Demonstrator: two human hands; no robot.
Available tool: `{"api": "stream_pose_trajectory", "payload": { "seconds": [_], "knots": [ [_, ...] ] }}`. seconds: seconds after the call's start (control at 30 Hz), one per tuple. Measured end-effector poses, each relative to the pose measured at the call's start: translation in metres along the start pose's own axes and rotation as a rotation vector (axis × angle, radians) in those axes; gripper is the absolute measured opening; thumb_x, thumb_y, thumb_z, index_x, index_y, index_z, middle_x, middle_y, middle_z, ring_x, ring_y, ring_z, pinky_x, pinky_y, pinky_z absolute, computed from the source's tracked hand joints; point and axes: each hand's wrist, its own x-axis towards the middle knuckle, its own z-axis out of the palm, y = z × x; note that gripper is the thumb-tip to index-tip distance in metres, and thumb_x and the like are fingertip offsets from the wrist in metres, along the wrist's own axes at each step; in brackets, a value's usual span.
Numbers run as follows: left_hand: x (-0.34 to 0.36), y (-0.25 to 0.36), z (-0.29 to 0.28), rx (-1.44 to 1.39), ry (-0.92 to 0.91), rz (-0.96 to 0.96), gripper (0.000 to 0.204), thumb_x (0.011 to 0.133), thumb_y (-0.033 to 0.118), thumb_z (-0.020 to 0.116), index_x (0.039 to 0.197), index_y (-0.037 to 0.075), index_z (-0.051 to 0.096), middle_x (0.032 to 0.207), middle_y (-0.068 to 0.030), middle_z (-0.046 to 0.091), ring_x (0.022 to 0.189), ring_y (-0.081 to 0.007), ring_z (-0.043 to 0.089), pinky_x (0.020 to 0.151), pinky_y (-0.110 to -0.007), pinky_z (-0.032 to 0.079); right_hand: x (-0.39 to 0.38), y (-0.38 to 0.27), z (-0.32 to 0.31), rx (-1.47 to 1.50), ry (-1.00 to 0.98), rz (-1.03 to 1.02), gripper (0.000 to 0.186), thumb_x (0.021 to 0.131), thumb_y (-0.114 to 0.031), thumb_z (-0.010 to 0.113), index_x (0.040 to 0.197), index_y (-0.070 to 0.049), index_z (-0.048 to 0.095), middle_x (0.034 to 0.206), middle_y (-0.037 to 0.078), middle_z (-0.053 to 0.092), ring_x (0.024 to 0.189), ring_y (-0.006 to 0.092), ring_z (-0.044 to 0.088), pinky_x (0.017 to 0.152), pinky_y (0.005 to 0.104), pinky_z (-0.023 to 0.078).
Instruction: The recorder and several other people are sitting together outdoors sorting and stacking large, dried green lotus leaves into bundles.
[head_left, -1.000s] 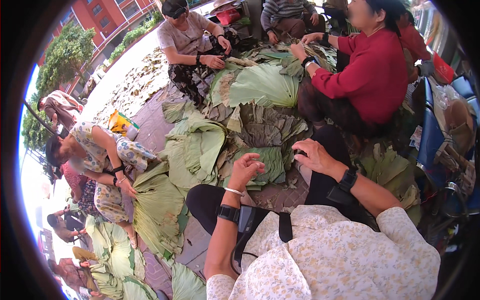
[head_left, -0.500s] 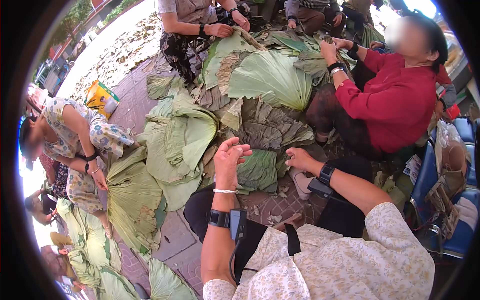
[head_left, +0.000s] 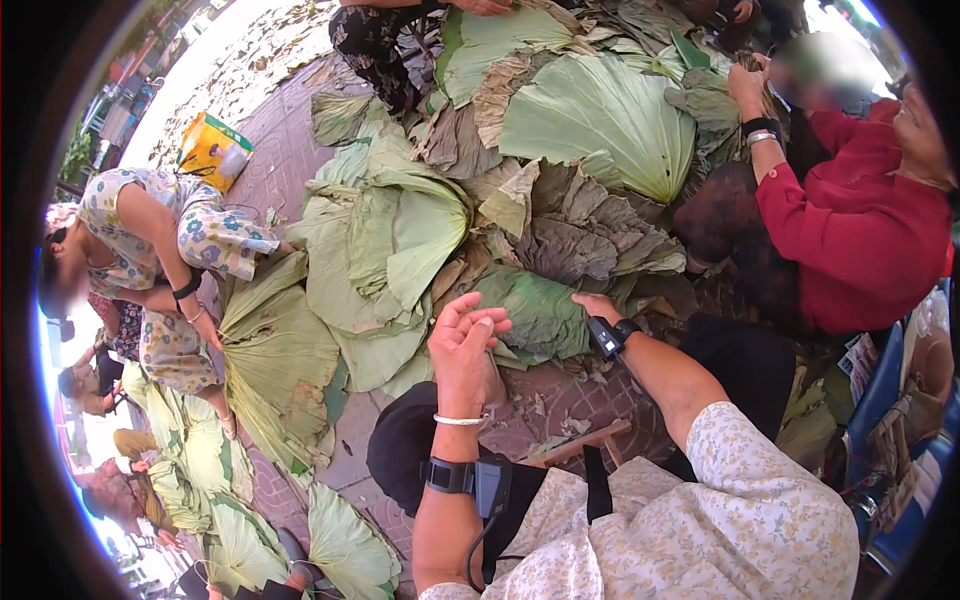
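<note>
My left hand (head_left: 462, 345) is raised near the middle, fingers loosely curled and apart, holding nothing. To its right, my right hand (head_left: 598, 306) is closed on the right edge of a dark green lotus leaf (head_left: 535, 312); its fingers are partly hidden there. This leaf lies at the near side of a heap, its surface creased. Just beyond are crumpled brown-grey dried leaves (head_left: 590, 235). Layered pale green lotus leaves (head_left: 395, 240) spread to the left of my left hand.
A person in red (head_left: 850, 220) sits at the right. At the left, a person in a flowered outfit bends over a large leaf (head_left: 275, 375). A yellow bag (head_left: 213, 152) stands on the paving beyond. Blue seats (head_left: 880, 400) stand at the right edge. A wooden stool (head_left: 580, 440) shows near my lap.
My right hand has reached forward to the dark green leaf's edge, and that leaf now extends farther right. My left hand stays raised and empty. The view has shifted slightly.
</note>
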Motion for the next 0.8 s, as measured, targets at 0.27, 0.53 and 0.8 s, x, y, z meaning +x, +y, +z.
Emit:
{"api": "stream_pose_trajectory", "payload": {
  "seconds": [0.27, 0.53, 0.8],
  "knots": [
    [0.000, -0.002, 0.006, -0.007, -0.022, 0.030, 0.033, 0.079, 0.003, 0.051, 0.111, -0.001, 0.047, 0.097, -0.0114, 0.061, 0.082, -0.0159, 0.061, 0.066, -0.023, 0.044, -0.167, -0.132, 0.043, -0.726, -0.280, -0.703, 0.021, 0.062, -0.007, 0.058, 0.080, 0.005, 0.057, 0.064, 0.006, 0.057, 0.061, 0.0085, 0.047, 0.059, 0.0270, 0.042],
    [-0.018, 0.002, 0.020, 0.052, -0.250, 0.372, 0.060, 0.070, 0.008, 0.066, 0.124, 0.004, 0.043, 0.117, -0.0108, 0.052, 0.102, -0.0174, 0.051, 0.085, -0.030, 0.041, -0.299, -0.194, 0.026, -1.021, -0.645, -0.844, 0.015, 0.062, 0.000, 0.047, 0.076, 0.003, 0.052, 0.059, 0.012, 0.048, 0.056, 0.0139, 0.047, 0.056, 0.0296, 0.040],
    [-0.027, -0.031, 0.019, 0.408, -0.767, 0.207, 0.033, 0.071, 0.010, 0.069, 0.101, 0.002, 0.059, 0.075, -0.0002, 0.059, 0.068, -0.0049, 0.052, 0.062, -0.021, 0.043, -0.305, -0.189, 0.010, -1.256, -0.536, -0.926, 0.027, 0.062, 0.000, 0.045, 0.086, 0.004, 0.058, 0.077, 0.014, 0.061, 0.074, 0.0223, 0.059, 0.069, 0.0318, 0.045]
  ]
}}
